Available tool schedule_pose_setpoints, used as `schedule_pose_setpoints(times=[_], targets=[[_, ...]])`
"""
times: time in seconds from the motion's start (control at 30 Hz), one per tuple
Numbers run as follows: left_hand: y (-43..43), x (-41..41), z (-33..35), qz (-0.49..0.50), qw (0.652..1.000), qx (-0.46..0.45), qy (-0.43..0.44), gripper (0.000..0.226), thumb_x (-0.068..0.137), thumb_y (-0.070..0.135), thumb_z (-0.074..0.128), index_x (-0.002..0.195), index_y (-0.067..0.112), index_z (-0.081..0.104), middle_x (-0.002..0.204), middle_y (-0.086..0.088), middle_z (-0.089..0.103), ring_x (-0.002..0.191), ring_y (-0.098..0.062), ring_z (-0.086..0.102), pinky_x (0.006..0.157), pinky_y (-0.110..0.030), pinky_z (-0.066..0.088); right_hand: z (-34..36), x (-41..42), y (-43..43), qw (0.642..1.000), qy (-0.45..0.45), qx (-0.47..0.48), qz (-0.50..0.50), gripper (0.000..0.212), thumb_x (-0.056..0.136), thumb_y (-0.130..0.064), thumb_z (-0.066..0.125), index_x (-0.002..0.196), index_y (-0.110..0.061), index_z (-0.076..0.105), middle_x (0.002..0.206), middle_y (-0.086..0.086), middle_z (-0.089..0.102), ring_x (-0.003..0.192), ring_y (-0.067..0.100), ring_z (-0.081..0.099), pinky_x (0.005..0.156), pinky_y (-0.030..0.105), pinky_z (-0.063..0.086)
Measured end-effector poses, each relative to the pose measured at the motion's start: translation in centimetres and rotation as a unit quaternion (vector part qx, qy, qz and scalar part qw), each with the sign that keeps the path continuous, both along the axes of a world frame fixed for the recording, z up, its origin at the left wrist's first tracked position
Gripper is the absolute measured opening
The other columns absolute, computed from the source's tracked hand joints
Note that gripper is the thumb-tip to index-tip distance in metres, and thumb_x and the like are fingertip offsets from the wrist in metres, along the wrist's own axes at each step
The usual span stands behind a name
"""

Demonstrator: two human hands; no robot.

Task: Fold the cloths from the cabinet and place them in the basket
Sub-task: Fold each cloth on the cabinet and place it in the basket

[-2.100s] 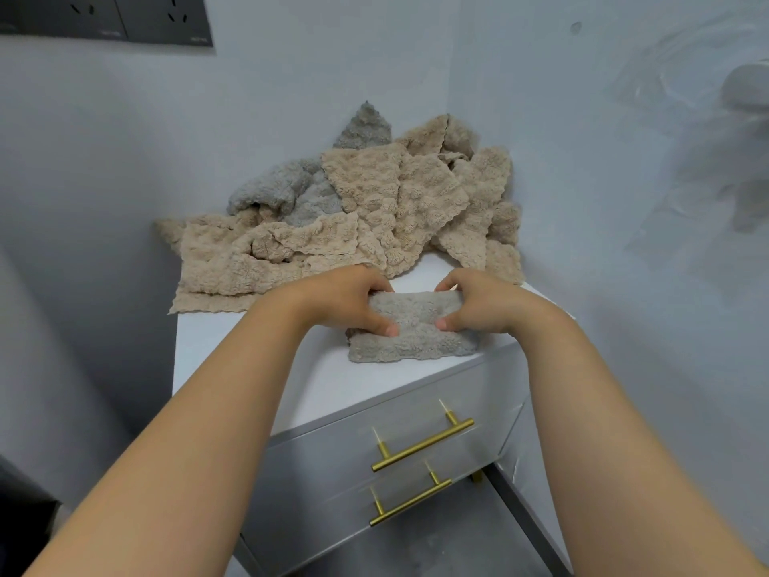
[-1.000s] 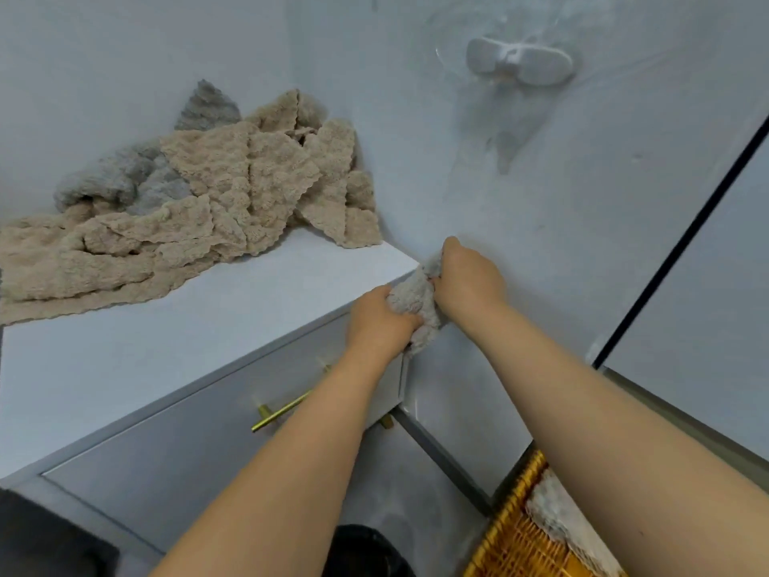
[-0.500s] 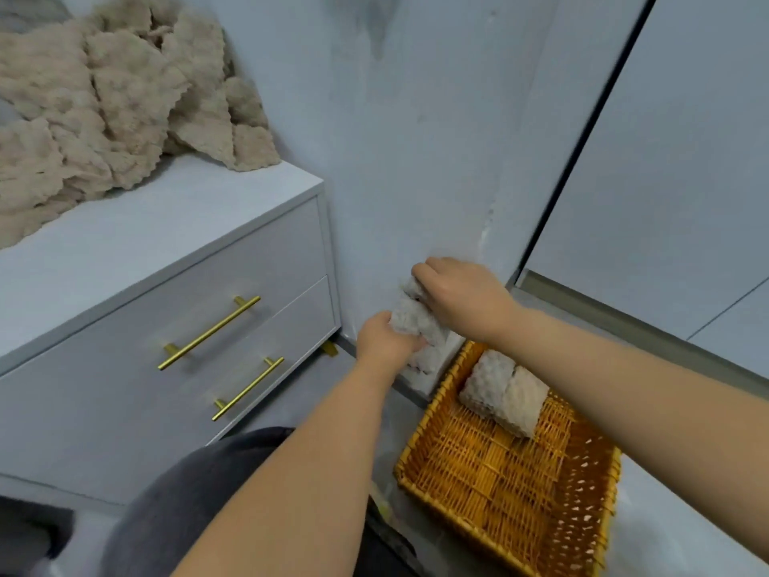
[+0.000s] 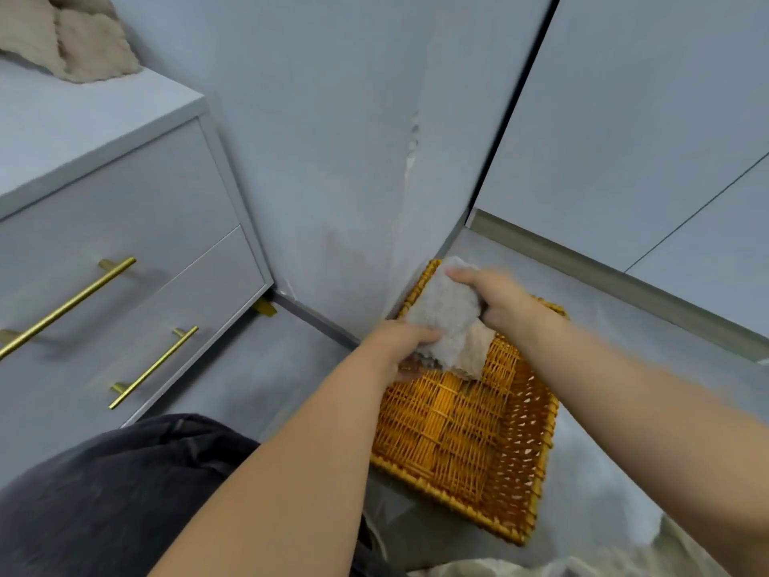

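Now hands point(image 4: 449, 322) w/ cloth point(image 4: 445, 316) over basket point(image 4: 537, 485)

No readable text, label, brand, number or sign on any surface in view.

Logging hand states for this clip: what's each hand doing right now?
Left hand: closed on the grey cloth, near end.
Right hand: closed on the same cloth, far end, over the basket.
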State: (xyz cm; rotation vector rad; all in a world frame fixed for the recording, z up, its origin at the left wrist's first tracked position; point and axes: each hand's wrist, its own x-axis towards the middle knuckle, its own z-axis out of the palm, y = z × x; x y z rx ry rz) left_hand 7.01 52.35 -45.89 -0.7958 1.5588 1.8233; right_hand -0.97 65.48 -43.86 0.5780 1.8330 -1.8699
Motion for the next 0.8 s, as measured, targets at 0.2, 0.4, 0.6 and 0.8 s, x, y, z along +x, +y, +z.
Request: schedule_pose_setpoints(times=[0.2,0.4,0.6,0.8], targets=[[1.1,-1.9,-2.2,0.051,0.997,0.054,0.011,0.021,0.088,0.006,0.064,0.107,0.011,0.058,0.101,-0.010,0.065,0.086,-0.021,0.063,0.061,-0.031,0.054,-3.9,-0.3,3.5,0.956,-0.141,-0.233,-0.111,0.030,0.086,-0.026,0.067,0.104,-0.002,0.066,0.103,0.019,0.070,0.100,0.031,0.064,0.084,0.047,0.049],[2.3,-2.7,-5.6,0.059,0.997,0.050,0.001,0.034,0.086,0.005,0.067,0.119,0.008,0.058,0.110,-0.011,0.066,0.093,-0.023,0.064,0.060,-0.030,0.055,-7.1,0.2,4.6,0.947,-0.180,-0.255,-0.078,0.044,0.086,-0.016,0.060,0.128,-0.005,0.053,0.126,0.020,0.060,0.117,0.034,0.055,0.093,0.049,0.043],[3.6,-4.0,-8.3,-0.028,0.993,-0.097,0.065,0.034,0.087,0.019,0.066,0.119,0.015,0.056,0.112,-0.002,0.062,0.103,-0.021,0.060,0.086,-0.037,0.053,-10.0,-1.9,6.5,0.969,-0.144,-0.107,-0.172,0.045,0.086,-0.003,0.064,0.128,-0.001,0.048,0.117,0.018,0.061,0.102,0.033,0.062,0.080,0.048,0.053],[2.9,-3.9,-10.1,-0.212,0.852,-0.431,0.207,0.039,0.090,0.010,0.047,0.129,0.016,0.050,0.131,-0.004,0.051,0.114,-0.023,0.049,0.089,-0.034,0.043,-14.1,-4.4,11.5,0.899,-0.064,0.431,0.044,0.037,0.099,-0.021,0.045,0.134,-0.008,0.046,0.137,0.008,0.051,0.125,0.024,0.050,0.098,0.031,0.043]])
